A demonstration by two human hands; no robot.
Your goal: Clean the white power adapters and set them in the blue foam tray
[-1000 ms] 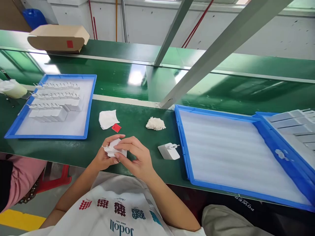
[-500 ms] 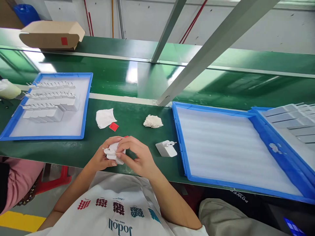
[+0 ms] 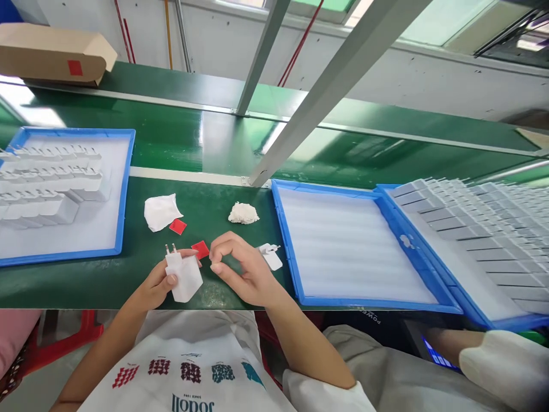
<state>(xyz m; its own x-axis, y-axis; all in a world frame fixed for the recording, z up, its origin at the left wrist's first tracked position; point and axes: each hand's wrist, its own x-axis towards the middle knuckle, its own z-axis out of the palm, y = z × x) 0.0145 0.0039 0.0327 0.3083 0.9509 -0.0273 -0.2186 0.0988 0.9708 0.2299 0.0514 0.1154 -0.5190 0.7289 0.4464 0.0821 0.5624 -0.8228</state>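
My left hand (image 3: 155, 289) grips a white plug-in power adapter (image 3: 187, 280), its two metal pins pointing up and away from me. Just to the right of the adapter and apart from it is my right hand (image 3: 249, 276), thumb and index finger brought together in a pinch. Anything between those fingertips is too small to make out. A second white adapter (image 3: 273, 258) lies on the green table behind my right hand, partly covered by it. One red square (image 3: 200, 249) lies beyond the held adapter, and another red square (image 3: 177, 226) touches a white cloth (image 3: 160, 213).
An off-white crumpled lump (image 3: 243, 213) sits mid-table. At left, a blue-rimmed tray (image 3: 127, 194) carries rows of adapters. A lined blue tray (image 3: 288, 246) stands at right, beside another tray with many adapters (image 3: 476, 229). A slanting metal post (image 3: 317, 91) rises behind. Another person's sleeve (image 3: 501, 366) shows lower right.
My right hand has come off the adapter and moved right. The adapter in my left hand is lower, with its pins turned upward. The view has swung right.
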